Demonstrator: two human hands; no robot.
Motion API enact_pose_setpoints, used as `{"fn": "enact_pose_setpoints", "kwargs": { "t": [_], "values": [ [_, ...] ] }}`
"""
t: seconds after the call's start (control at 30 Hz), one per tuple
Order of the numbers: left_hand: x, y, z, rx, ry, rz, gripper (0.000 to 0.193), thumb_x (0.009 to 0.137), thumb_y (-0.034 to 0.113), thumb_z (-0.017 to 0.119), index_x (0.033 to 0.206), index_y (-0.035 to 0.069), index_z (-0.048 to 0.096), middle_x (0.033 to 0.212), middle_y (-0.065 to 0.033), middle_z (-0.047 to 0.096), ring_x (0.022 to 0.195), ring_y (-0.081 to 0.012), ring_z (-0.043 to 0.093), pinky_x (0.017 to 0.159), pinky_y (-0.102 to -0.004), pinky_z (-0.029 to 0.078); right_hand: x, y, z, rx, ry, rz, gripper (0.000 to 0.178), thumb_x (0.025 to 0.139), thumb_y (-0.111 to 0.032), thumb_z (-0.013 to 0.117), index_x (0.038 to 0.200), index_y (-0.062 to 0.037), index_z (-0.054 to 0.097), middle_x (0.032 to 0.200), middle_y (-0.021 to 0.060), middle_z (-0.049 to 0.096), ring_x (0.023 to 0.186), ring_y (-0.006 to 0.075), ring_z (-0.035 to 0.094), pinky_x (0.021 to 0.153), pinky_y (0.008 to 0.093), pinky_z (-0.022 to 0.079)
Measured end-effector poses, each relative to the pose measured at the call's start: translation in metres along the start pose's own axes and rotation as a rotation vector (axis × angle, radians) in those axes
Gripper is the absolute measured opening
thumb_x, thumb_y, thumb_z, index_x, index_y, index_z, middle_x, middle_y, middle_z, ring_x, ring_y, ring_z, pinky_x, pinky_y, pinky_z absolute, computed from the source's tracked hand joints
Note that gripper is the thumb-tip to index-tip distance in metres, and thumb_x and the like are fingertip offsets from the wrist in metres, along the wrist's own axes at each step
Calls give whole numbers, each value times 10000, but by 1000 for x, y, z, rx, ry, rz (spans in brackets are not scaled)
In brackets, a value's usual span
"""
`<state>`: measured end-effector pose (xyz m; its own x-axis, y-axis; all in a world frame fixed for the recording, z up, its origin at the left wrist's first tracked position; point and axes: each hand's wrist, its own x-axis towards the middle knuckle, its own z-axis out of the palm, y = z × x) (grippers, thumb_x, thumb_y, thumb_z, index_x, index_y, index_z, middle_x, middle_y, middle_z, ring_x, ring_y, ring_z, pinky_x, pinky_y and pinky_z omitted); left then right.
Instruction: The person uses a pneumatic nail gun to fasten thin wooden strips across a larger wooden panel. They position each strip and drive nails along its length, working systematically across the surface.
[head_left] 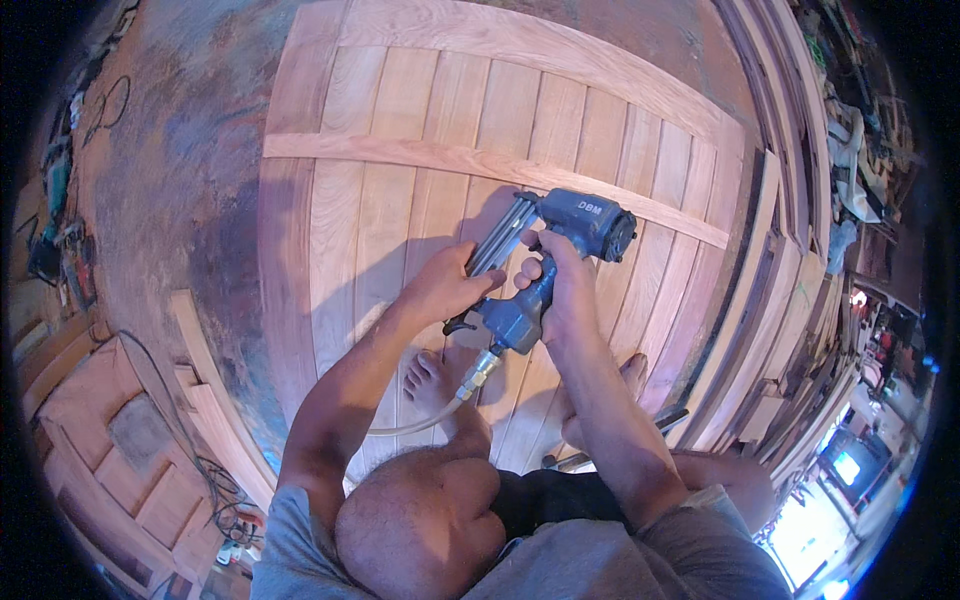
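A dark blue pneumatic nail gun (585, 222) is held in front of me, over a wooden plank door panel (400, 215). My right hand (562, 285) wraps round its handle. With its fingers closed, my left hand (450, 282) grips the silver magazine (503, 238) on the tool's left side. A pale air hose (410, 430) runs from the brass-coloured fitting (478, 375) at the handle's base and curves left. Across the panel lies a wooden cross rail (400, 152), just beyond the gun. Shadow hides the tool's nose.
My bare feet (428, 382) rest on the panel. A dark metal bar (665, 425) lies near my right knee. Long boards (760, 330) are stacked along the right. At the left are loose wood strips (215, 400), a black cord (175, 390) and another panelled door (130, 470).
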<state>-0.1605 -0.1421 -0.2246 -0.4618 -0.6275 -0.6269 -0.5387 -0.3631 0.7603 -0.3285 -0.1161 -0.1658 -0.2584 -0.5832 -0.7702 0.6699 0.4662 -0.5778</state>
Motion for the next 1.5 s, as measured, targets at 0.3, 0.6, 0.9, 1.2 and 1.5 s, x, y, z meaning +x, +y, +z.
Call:
{"fn": "enact_pose_setpoints", "kwargs": {
  "t": [0.3, 0.6, 0.9, 1.2, 1.5],
  "values": [
    [-12, -42, -20, -21, 147, -63, 498, 886, 372, 779, 1075, -62, 623, 832, -191, 685, 769, -273, 691, 687, -409, 532, 2, 22, 32, 9, -142, 67, 227, 939, -113, 655, 1122, -7, 572, 1027, 143, 686, 605, 133, 561, 528, 310, 514],
    [-12, -45, -25, -83, 133, -91, 487, 877, 356, 786, 1080, -62, 640, 851, -186, 704, 801, -259, 698, 699, -402, 531, 2, 24, 45, -69, -70, 45, 211, 933, -133, 662, 1073, 15, 607, 860, 109, 643, 568, 151, 567, 504, 321, 507],
    [2, -38, -83, 147, -135, -58, 477, 868, 353, 754, 1100, -56, 680, 933, -211, 733, 873, -293, 715, 768, -412, 540, -5, 43, 71, 125, 24, 68, 200, 960, -191, 635, 1010, 2, 613, 829, 45, 584, 606, 129, 535, 559, 307, 497],
    [-16, -17, -84, 91, -81, -105, 395, 892, 296, 742, 1083, -43, 675, 881, -146, 710, 827, -227, 676, 756, -388, 534, -18, 30, 75, 130, 7, 84, 180, 962, -178, 635, 1025, -12, 611, 875, 37, 589, 638, 109, 529, 571, 298, 497],
    [-39, -47, -95, 49, 105, -176, 324, 906, 217, 761, 1124, -7, 675, 869, -85, 694, 795, -136, 633, 681, -334, 510, 0, 59, 89, 77, -201, 137, 221, 983, -187, 597, 1070, 8, 655, 700, 26, 547, 596, 122, 522, 572, 290, 483]
  ]
}}
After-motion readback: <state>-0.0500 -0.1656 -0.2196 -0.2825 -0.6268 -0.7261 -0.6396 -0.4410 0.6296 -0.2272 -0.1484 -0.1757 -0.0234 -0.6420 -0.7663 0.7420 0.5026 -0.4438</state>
